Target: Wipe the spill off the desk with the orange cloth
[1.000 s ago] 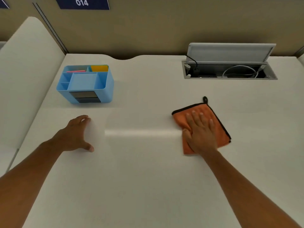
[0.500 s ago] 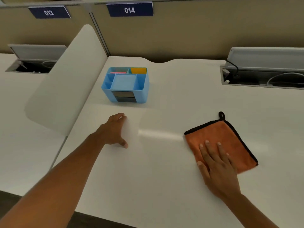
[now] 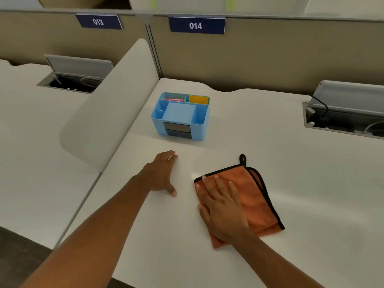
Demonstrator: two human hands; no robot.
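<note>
Overhead, signs [image 3: 196, 25] read 013, 014.

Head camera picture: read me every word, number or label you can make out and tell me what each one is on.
"013": white digits on a dark blue plate on the partition wall above the neighbouring desk to the left.
"014": white digits on a second dark blue plate on the partition above this desk.
No readable text shows on the blue organizer, the orange cloth or the cable boxes.
</note>
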